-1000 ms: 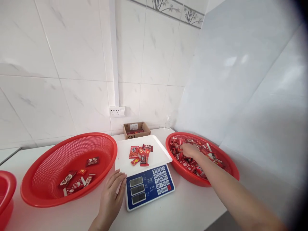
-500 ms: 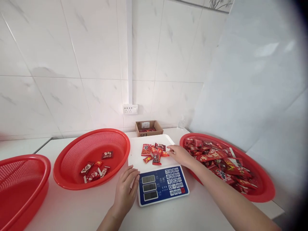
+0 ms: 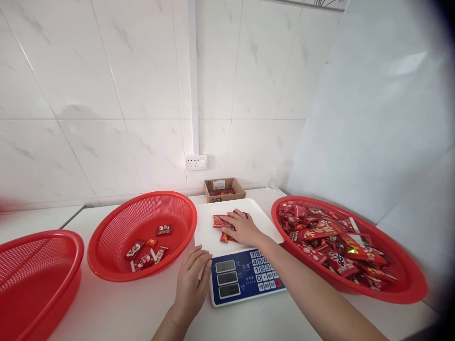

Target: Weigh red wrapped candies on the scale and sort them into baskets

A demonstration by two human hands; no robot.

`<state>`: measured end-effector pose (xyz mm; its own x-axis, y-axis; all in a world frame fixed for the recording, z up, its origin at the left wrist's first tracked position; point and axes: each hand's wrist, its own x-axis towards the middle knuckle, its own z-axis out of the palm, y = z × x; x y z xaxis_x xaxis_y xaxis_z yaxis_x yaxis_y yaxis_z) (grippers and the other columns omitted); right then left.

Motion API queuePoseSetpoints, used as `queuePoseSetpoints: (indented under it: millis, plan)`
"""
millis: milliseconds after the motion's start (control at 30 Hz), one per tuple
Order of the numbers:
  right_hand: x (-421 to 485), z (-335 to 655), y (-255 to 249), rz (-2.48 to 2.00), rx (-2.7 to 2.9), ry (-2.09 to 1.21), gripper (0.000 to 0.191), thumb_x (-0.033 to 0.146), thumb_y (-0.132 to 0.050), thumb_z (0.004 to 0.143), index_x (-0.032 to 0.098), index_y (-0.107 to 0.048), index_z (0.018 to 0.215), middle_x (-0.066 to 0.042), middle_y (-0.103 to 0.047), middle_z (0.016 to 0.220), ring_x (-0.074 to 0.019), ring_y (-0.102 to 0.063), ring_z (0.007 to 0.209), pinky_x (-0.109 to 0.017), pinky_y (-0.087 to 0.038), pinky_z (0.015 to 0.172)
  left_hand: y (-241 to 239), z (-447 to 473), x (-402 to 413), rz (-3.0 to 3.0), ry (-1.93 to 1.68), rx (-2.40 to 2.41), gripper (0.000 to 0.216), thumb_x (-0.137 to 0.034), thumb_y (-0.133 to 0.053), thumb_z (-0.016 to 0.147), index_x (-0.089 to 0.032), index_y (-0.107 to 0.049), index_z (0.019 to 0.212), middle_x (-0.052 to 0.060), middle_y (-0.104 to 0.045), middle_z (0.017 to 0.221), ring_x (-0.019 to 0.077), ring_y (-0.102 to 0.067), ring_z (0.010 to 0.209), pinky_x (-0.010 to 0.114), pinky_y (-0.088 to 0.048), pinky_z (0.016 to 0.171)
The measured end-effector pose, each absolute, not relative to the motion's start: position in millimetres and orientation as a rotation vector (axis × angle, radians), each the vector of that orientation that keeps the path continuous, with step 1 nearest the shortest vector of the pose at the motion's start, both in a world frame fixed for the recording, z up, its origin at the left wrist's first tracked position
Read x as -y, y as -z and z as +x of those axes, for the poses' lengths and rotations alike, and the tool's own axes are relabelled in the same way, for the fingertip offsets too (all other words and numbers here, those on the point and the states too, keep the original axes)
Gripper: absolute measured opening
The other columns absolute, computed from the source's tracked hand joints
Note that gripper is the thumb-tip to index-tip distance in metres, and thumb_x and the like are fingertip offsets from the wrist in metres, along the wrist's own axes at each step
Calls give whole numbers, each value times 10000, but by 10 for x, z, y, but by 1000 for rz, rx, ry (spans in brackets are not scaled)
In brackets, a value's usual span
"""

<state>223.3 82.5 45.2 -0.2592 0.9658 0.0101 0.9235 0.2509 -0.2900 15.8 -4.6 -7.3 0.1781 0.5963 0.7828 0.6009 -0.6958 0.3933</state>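
My right hand (image 3: 243,229) lies over a small pile of red snack packets (image 3: 219,221) on the white pan (image 3: 208,237) of a digital scale. Its fingers are spread across the packets and hide most of them. My left hand (image 3: 194,279) rests at the left edge of the scale's blue panel (image 3: 245,277), fingers stretched out, holding nothing. Digits on the displays are too faint to read. To the left, a red basket (image 3: 106,237) has several small packets (image 3: 144,253) in it. A fuller red basket (image 3: 408,284) on the right is heaped with red packets (image 3: 330,241).
Another red basket (image 3: 76,244) is cut off at the far left. Behind the scale, a cardboard box (image 3: 224,190) with red packets stands near the tiled wall (image 3: 152,156). A clear plastic bottle (image 3: 273,180) stands beside the right basket. A socket (image 3: 196,162) is on the wall.
My right hand has moved left from the pile's right side to over the packets, now covering most of them. My left hand stays by the scale's edge. The view has shifted slightly.
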Motion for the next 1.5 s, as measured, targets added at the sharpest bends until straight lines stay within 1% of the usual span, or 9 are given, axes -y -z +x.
queuePoseSetpoints:
  millis: [167,300,533,633,867,967,1067,1267,1500]
  plan:
    - [-785,2185,-454,-1695,2357,-304,638,658,-388,807,362,-383,1372,-38,-183,1527,-313,-74,1390,-540,-39,1065,78,164,40,-2406,1585,1216,154,-190,-497,868,-202,-641,921,57,-686,919,207,-622,1006,357,-546,833]
    - [-752,2166,-454,-1620,2423,-338,591,642,-417,806,371,-448,1331,-25,-278,1495,-309,-133,1383,-534,-18,1076,80,171,42,-2401,1590,1215,150,-189,-502,863,-204,-643,912,56,-688,919,209,-624,1004,355,-548,827]
    - [-393,2546,-551,-1536,1953,-217,497,490,-303,906,247,-523,1280,-66,-438,1400,-226,-316,1325,-458,-254,1070,54,157,41,-2379,1590,1223,152,-183,-511,858,-198,-643,933,57,-689,918,204,-626,996,349,-549,825]
    - [-55,2917,-479,-1568,1747,-48,486,490,-343,886,200,-575,1200,-97,-531,1304,-223,-426,1248,-419,-332,1041,56,157,41,-2376,1602,1226,148,-179,-512,857,-196,-642,928,59,-689,909,203,-625,995,346,-551,819]
    - [559,3679,-166,-2007,1516,202,425,513,-399,811,225,-667,973,-82,-698,982,-257,-646,886,-365,-521,690,75,180,63,-2436,1575,1235,157,-177,-515,856,-203,-641,946,56,-684,931,204,-609,1028,350,-541,843]
    - [632,3704,-109,-2171,1505,254,411,504,-375,824,246,-686,899,-67,-716,857,-235,-659,715,-300,-463,488,84,186,58,-2431,1554,1229,157,-175,-519,855,-202,-638,953,54,-682,937,203,-605,1033,353,-536,853]
    - [640,3613,-119,-2252,1513,355,415,465,-331,856,248,-683,825,-54,-710,777,-205,-631,603,-266,-361,400,85,203,51,-2418,1529,1218,153,-164,-516,856,-197,-629,954,50,-682,923,198,-603,1030,350,-532,856]
    - [651,3558,-113,-2249,1544,473,393,430,-340,871,232,-674,815,-36,-699,772,-178,-600,567,-255,-310,401,-12,317,81,-2475,1291,1256,168,-205,-491,874,-209,-612,989,52,-672,999,223,-563,1094,432,-474,938]
    - [660,3582,-90,-2207,1574,527,408,401,-328,878,223,-690,813,-44,-700,796,-182,-608,592,-273,-318,415,-306,677,-28,-2770,841,1215,348,-361,-456,898,-237,-521,1216,59,-560,1279,279,-382,1289,538,-337,1043]
